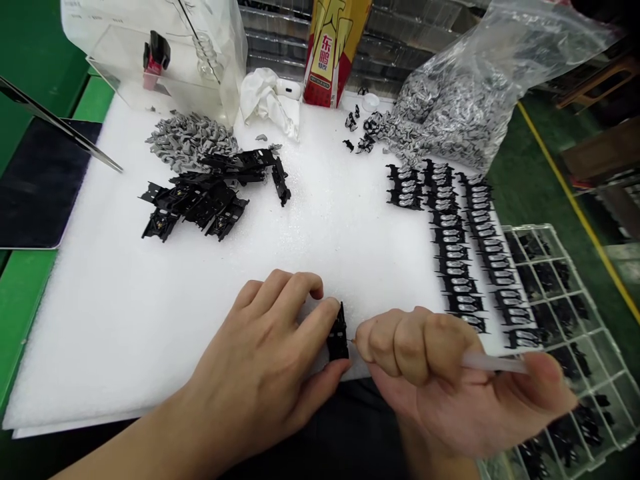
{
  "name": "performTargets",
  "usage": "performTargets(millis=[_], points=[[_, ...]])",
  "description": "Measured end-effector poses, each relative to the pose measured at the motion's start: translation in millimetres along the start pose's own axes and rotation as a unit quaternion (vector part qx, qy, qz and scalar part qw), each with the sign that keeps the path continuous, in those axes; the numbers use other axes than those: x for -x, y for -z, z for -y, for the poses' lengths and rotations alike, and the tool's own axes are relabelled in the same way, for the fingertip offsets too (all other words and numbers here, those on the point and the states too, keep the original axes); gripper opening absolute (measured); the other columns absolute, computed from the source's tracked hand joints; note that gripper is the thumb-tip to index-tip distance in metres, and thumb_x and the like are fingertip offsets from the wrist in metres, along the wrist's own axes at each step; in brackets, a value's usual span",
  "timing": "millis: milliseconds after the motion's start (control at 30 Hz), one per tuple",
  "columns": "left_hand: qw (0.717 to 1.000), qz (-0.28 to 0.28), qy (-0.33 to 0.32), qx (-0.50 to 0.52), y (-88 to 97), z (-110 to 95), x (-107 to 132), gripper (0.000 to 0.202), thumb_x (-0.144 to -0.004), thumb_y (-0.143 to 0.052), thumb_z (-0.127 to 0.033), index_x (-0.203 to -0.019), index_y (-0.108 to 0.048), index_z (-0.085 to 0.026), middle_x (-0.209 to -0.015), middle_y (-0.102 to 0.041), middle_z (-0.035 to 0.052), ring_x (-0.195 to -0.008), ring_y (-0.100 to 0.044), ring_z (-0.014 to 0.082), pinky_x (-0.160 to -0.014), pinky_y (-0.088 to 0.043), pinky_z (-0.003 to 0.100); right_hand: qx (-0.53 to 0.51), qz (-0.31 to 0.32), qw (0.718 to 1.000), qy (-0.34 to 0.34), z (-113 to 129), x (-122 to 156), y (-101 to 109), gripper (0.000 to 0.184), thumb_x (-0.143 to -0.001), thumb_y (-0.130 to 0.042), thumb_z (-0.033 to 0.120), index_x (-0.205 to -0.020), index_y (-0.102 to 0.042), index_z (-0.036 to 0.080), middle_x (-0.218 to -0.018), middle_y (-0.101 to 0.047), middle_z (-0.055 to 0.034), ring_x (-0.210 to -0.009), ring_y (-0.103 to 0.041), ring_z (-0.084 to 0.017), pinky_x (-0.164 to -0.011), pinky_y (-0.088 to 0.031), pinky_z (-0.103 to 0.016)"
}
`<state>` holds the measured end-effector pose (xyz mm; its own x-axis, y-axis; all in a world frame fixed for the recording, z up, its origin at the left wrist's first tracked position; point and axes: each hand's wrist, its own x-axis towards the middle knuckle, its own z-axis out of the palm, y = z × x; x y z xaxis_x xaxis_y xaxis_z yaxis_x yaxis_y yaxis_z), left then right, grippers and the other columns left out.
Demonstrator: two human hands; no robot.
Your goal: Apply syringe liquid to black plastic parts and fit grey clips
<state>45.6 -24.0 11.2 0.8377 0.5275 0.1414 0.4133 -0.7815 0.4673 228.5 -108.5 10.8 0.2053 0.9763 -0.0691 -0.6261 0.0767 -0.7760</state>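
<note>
Near the front edge of the white foam sheet, my left hand (273,347) pinches a small black plastic part (338,339) between thumb and fingers, holding it on edge. My right hand (425,360) is wrapped round a syringe; its white plunger (493,362) sticks out of the fist, with the thumb against the end. The barrel is hidden in the fingers. A thin needle tip (353,341) points at the black part's right side; whether it touches I cannot tell. Beyond my left hand lies a heap of black parts (200,200), with a pile of grey pieces (190,140) behind.
Rows of black parts with grey pieces (455,253) line the right of the foam sheet (125,300). A clear bag of grey pieces (450,100) stands behind them. Tweezers (75,133) jut in at left above a dark tablet (35,187). A compartment tray (575,293) sits at right.
</note>
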Motion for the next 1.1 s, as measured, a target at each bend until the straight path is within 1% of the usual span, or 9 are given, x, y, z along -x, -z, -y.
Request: performTargets(millis=[100, 233, 400, 467, 567, 633, 767, 867, 1100], points=[[1.000, -0.003, -0.002, -0.001, 0.1, -0.1, 0.8, 0.033, -0.097, -0.064, -0.042, -0.121, -0.061, -0.019, -0.121, -0.059, 0.0125, -0.102, -0.053, 0.0319, -0.078, -0.042, 0.047, -0.011, -0.001, 1.000, 0.008, -0.7, 0.8, 0.7, 0.064, -0.095, -0.058, 0.068, -0.058, -0.030, 0.024, -0.050, -0.031, 0.0054, -0.048, -0.028, -0.013, -0.056, -0.033, -0.037], [1.000, 0.002, -0.001, -0.001, -0.5, 0.0, 1.6, 0.033, -0.097, -0.065, -0.041, -0.121, -0.062, -0.019, -0.123, -0.059, 0.0131, -0.103, -0.053, 0.0322, -0.080, -0.041, 0.047, -0.004, 0.005, 1.000, 0.001, -0.5, 1.3, -0.2, 0.066, -0.093, -0.061, 0.071, -0.058, -0.031, 0.024, -0.051, -0.031, 0.0052, -0.050, -0.029, -0.014, -0.057, -0.033, -0.037], [1.000, -0.012, -0.011, 0.006, -2.0, 1.9, 1.4, 0.032, -0.099, -0.064, -0.040, -0.122, -0.062, -0.018, -0.122, -0.059, 0.0131, -0.101, -0.053, 0.0316, -0.078, -0.040, 0.047, 0.048, 0.013, 0.998, -0.039, 2.2, 1.5, -3.4, 0.062, -0.089, -0.066, 0.073, -0.059, -0.043, 0.024, -0.054, -0.035, 0.0034, -0.055, -0.037, -0.017, -0.060, -0.034, -0.038], [1.000, -0.018, -0.014, 0.011, -2.0, 2.6, 1.0, 0.032, -0.100, -0.064, -0.040, -0.123, -0.062, -0.018, -0.122, -0.059, 0.0133, -0.102, -0.053, 0.0313, -0.079, -0.041, 0.046, 0.029, 0.012, 0.999, -0.022, 1.5, 1.8, -1.8, 0.063, -0.090, -0.064, 0.073, -0.059, -0.040, 0.023, -0.053, -0.034, 0.0043, -0.053, -0.034, -0.015, -0.058, -0.033, -0.037], [1.000, -0.019, -0.013, 0.018, -1.4, 3.2, 0.7, 0.033, -0.101, -0.063, -0.042, -0.124, -0.063, -0.019, -0.123, -0.059, 0.0132, -0.104, -0.053, 0.0304, -0.080, -0.042, 0.046, -0.017, -0.002, 0.999, 0.036, -2.2, 3.0, 2.6, 0.066, -0.094, -0.062, 0.070, -0.059, -0.030, 0.023, -0.051, -0.030, 0.0064, -0.048, -0.027, -0.012, -0.056, -0.033, -0.036], [1.000, -0.018, -0.012, 0.019, -1.0, 3.3, 1.0, 0.032, -0.101, -0.062, -0.043, -0.124, -0.064, -0.020, -0.123, -0.060, 0.0127, -0.103, -0.053, 0.0297, -0.080, -0.042, 0.045, -0.025, -0.011, 0.998, 0.053, -4.9, 3.9, 4.2, 0.068, -0.094, -0.063, 0.068, -0.059, -0.026, 0.023, -0.050, -0.029, 0.0065, -0.048, -0.027, -0.012, -0.055, -0.034, -0.036], [1.000, -0.018, -0.011, 0.021, -1.0, 3.2, 2.3, 0.033, -0.101, -0.063, -0.044, -0.123, -0.064, -0.020, -0.123, -0.061, 0.0131, -0.104, -0.053, 0.0299, -0.080, -0.041, 0.046, 0.000, -0.007, 0.999, 0.048, -7.0, 3.7, 2.8, 0.069, -0.092, -0.065, 0.069, -0.057, -0.029, 0.022, -0.050, -0.033, 0.0057, -0.049, -0.031, -0.013, -0.057, -0.036, -0.037], [1.000, -0.019, -0.010, 0.018, -1.7, 3.0, 2.6, 0.033, -0.101, -0.062, -0.043, -0.124, -0.064, -0.020, -0.124, -0.061, 0.0134, -0.105, -0.053, 0.0302, -0.081, -0.041, 0.046, 0.018, 0.004, 0.999, 0.046, -6.1, 3.0, 2.1, 0.068, -0.093, -0.063, 0.070, -0.057, -0.032, 0.022, -0.050, -0.032, 0.0058, -0.048, -0.031, -0.013, -0.057, -0.036, -0.037], [1.000, -0.018, -0.012, 0.021, -2.3, 3.1, 1.4, 0.034, -0.101, -0.063, -0.043, -0.123, -0.064, -0.018, -0.125, -0.060, 0.0141, -0.106, -0.054, 0.0316, -0.081, -0.041, 0.047, 0.016, -0.002, 0.999, 0.037, -4.6, 3.4, 1.9, 0.068, -0.092, -0.064, 0.071, -0.057, -0.031, 0.022, -0.049, -0.029, 0.0060, -0.048, -0.029, -0.013, -0.057, -0.035, -0.037]])
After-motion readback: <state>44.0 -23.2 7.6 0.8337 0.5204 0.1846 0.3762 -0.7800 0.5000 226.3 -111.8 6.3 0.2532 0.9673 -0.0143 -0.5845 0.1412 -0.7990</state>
